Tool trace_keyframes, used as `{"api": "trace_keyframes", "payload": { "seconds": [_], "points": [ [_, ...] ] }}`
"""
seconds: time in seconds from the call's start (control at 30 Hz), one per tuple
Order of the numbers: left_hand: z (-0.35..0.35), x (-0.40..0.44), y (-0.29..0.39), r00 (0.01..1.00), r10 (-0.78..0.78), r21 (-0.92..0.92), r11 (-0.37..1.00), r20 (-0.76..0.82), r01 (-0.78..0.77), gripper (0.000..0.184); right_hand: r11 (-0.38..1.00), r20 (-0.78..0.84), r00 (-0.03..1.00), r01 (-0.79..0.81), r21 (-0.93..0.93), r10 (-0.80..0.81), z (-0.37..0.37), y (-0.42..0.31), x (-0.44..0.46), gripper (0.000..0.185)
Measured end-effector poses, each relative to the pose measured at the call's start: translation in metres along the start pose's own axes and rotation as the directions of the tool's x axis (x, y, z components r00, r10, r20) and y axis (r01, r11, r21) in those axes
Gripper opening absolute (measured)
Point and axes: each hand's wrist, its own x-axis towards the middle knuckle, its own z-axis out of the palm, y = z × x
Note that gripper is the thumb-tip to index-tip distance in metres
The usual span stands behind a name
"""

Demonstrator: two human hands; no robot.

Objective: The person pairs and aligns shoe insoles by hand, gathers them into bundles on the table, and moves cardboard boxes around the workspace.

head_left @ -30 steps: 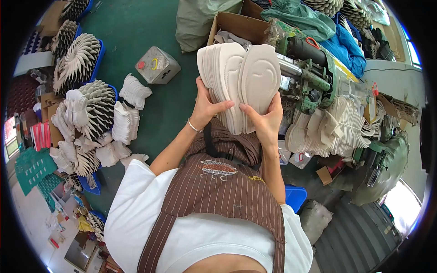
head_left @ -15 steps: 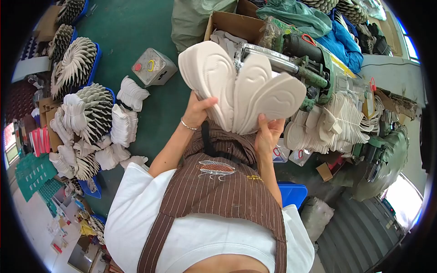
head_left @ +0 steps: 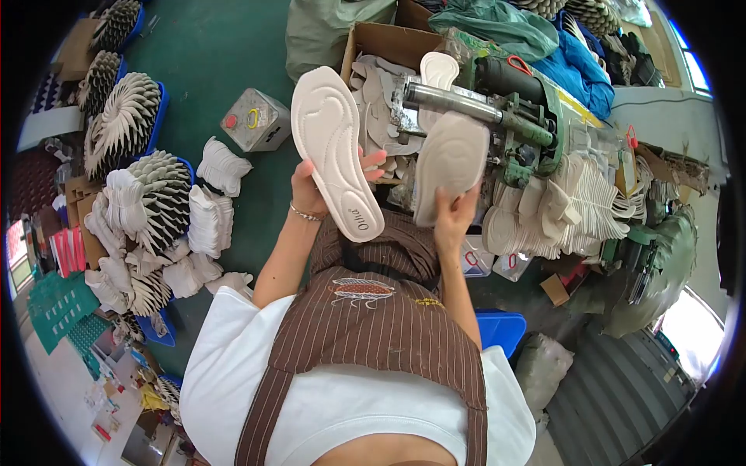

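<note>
Firstly, head view: green floor (head_left: 210, 70) at upper left, bearing a metal tin (head_left: 268, 128) with red cap and yellow handle; brown striped apron (head_left: 373, 334) over a white shirt (head_left: 233, 365), bottom centre; green machine (head_left: 532, 128) right of centre, fitted with a bright metal roller (head_left: 453, 102); one loose insole (head_left: 440, 68), partly hidden by the roller; insole bundles (head_left: 536, 213), pale and massed, just beside the machine. Left hand (head_left: 311, 188): wrapped about a lettered insole (head_left: 332, 136), thumb at its left edge, other fingers behind and slightly parted, tips showing past the right edge. Right hand (head_left: 457, 213): thumb pressed to the face of a blurred insole (head_left: 452, 159), remaining fingers behind; number of layers unclear. Both held pieces raised beyond the apron, side by side, apart. Containers: open cardboard box (head_left: 392, 37) at top, with pale flat pieces inside; blue tub (head_left: 162, 116) at left, filled with fanned insoles (head_left: 124, 124); blue bin (head_left: 501, 328) near the right arm, contents not discernible; clear case (head_left: 480, 264), with a red loop in or on it, unclear which.
</note>
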Motion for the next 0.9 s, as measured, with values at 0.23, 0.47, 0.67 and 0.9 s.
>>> {"api": "trace_keyframes", "payload": {
  "seconds": [0.23,0.47,0.67,0.9],
  "points": [
    [-0.014,-0.01,-0.003,0.99,-0.082,0.05,0.995,-0.116,0.088,0.074,0.972,0.03,0.972,-0.233,0.042,0.232,-0.007,0.018,0.047,0.029],
    [-0.004,-0.013,-0.004,0.961,0.078,0.227,0.974,-0.264,-0.016,0.057,0.792,0.189,0.829,-0.559,0.245,0.527,-0.014,0.031,0.035,0.026],
    [0.017,0.002,-0.021,0.937,0.272,0.712,0.701,-0.219,-0.037,0.053,0.832,0.453,0.733,-0.554,-0.034,0.507,0.042,-0.052,0.025,0.033],
    [0.023,0.004,-0.037,0.854,0.472,0.834,0.544,-0.219,-0.087,0.049,0.958,0.223,0.939,-0.28,0.065,0.26,0.059,-0.046,0.006,0.033]
  ]
}}
